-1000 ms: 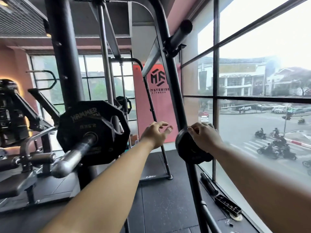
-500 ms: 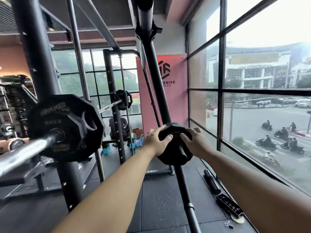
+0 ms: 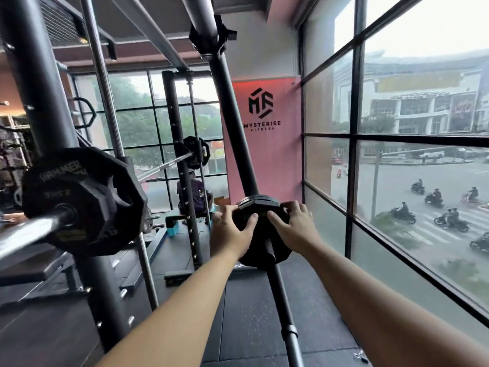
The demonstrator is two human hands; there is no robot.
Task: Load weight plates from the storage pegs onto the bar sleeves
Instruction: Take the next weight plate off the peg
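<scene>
A small black weight plate (image 3: 260,235) sits on a short storage peg (image 3: 270,254) that sticks out of the slanted black rack post (image 3: 239,144); more thin plates are stacked behind it. My left hand (image 3: 229,233) grips the plate's left rim and my right hand (image 3: 296,229) grips its right rim. At the left, a large black Hammer plate (image 3: 82,200) is loaded on the steel bar sleeve (image 3: 29,234), which points toward me.
A thick black rack upright (image 3: 50,144) stands at the left with a bench (image 3: 34,271) behind it. Tall windows (image 3: 412,160) run along the right. A person (image 3: 194,193) sits farther back near another loaded bar. Black rubber flooring lies below.
My view has swung right and closer to the post. My left hand came onto the small plate, so both hands now hold its rims; the loaded bar slid toward the left edge.
</scene>
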